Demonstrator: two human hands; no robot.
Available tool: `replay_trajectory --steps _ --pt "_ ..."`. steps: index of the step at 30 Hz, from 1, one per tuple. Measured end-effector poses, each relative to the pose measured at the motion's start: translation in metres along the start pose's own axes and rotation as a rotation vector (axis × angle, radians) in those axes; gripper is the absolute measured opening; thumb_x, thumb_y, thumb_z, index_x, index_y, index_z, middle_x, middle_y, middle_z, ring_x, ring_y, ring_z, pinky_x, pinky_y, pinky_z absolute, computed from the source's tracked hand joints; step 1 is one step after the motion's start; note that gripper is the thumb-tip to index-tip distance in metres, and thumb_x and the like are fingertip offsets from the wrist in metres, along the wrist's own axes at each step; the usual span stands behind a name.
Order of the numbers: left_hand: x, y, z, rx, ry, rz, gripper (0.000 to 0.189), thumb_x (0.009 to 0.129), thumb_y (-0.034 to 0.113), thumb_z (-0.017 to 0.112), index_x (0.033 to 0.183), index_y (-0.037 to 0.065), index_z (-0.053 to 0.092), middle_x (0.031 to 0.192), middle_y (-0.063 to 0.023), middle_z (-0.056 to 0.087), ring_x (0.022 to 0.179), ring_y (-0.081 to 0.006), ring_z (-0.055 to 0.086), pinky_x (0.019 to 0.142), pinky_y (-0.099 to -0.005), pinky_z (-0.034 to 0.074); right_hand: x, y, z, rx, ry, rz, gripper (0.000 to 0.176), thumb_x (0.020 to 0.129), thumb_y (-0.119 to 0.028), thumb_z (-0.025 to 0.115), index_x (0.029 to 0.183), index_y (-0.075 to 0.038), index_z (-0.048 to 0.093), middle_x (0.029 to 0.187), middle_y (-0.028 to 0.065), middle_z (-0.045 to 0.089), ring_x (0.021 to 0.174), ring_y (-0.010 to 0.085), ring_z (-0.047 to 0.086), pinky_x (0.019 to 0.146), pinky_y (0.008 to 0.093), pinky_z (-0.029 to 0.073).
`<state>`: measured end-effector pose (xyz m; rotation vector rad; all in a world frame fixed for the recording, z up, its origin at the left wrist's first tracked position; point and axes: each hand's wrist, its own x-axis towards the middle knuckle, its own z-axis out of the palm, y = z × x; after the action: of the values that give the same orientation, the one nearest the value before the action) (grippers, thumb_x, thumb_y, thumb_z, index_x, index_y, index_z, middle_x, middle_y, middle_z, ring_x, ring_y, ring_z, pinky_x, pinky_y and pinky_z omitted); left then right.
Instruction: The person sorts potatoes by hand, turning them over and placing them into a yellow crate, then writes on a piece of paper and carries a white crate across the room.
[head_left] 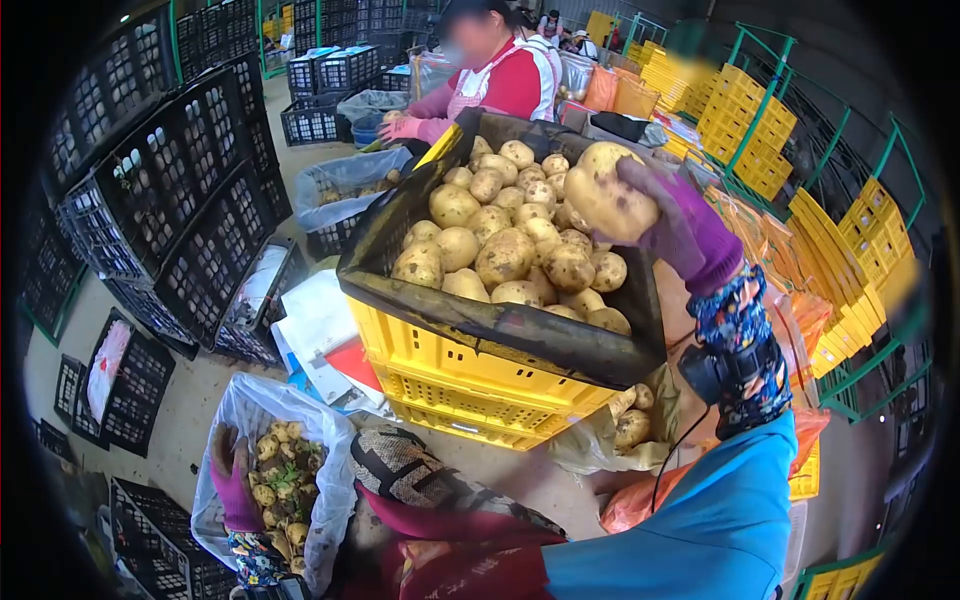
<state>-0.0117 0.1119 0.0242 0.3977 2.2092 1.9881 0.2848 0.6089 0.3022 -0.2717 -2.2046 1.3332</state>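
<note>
My right hand [680,210], in a purple glove with a dirty palm, grips a large potato [608,193] above the right side of a heaped crate. Potatoes [505,255] of mixed sizes, some smeared with soil, fill that yellow crate [450,350], whose rim is draped with dark cloth. At lower left, my left hand [235,480] is at the inner left side of a crate lined with clear plastic [335,440]. Its gloved fingers are apart and nothing shows in them. Small potatoes [285,480] and some green leaves lie beside it.
Across the yellow crate a person in red [510,80] works with pink gloves. Black crates [180,210] are stacked at left, yellow crates [760,130] at right. An open sack of potatoes [625,430] stands below the yellow crate's right corner.
</note>
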Motion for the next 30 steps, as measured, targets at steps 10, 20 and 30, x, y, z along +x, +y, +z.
replay_trajectory --steps 10,20,30 --pt "-0.056 -0.144 -0.119 0.105 0.219 -0.136 0.057 0.093 0.009 0.057 0.145 -0.003 0.039 0.145 -0.0181 0.045 0.131 -0.0267 0.047 0.106 -0.0356 0.040 0.178 0.121 0.075 -0.435 0.106 -0.304 0.059 0.078 -0.026 0.081 0.126 -0.001 0.056 0.115 0.0152 0.065 0.103 0.0247 0.064 0.089 0.0360 0.053" --pt "-0.075 -0.146 -0.114 0.002 0.299 -0.283 0.053 0.096 0.011 0.060 0.145 0.001 0.042 0.139 -0.0159 0.051 0.125 -0.0232 0.053 0.099 -0.0307 0.045 0.182 0.153 0.088 -0.786 -0.546 -0.105 0.071 0.079 -0.025 0.076 0.141 -0.005 0.046 0.134 0.0163 0.057 0.124 0.0301 0.055 0.101 0.0380 0.046" --pt "-0.074 -0.116 -0.100 -0.028 0.308 -0.304 0.054 0.095 0.011 0.057 0.146 0.000 0.040 0.140 -0.0185 0.051 0.126 -0.0251 0.053 0.097 -0.0314 0.045 0.173 0.098 0.100 -0.653 -0.587 -0.117 0.064 0.083 -0.032 0.073 0.137 -0.005 0.052 0.130 0.0184 0.059 0.120 0.0279 0.058 0.100 0.0384 0.047"
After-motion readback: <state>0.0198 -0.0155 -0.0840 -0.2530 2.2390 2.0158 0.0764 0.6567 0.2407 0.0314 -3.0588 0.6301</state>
